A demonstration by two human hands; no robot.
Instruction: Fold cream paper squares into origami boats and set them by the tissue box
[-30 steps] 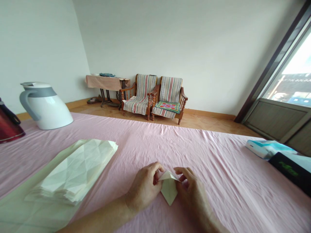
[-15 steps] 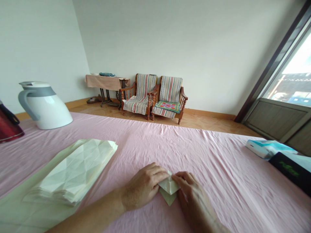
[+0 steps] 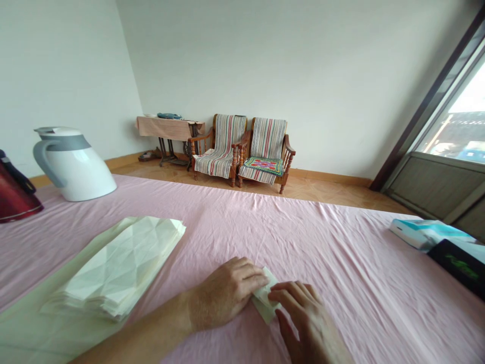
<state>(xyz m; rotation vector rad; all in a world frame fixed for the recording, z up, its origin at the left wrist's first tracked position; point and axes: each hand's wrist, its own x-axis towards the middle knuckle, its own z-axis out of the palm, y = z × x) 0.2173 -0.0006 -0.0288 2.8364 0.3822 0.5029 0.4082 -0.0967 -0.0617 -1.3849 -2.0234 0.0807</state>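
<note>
Touching one folded paper (image 3: 262, 296): left hand (image 3: 229, 293) (can't tell grip), right hand (image 3: 303, 313) spread; tip points nearward, long axis near-far.

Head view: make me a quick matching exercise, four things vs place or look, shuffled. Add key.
1. folded paper piece
2. paper stack
3. jug
4. blue-and-white pack

A. at the right, by the black box
B. piled up, marked with creases
C. between the left hand and right hand
D. upright, white and grey

Pairs: 1-C, 2-B, 3-D, 4-A
</note>
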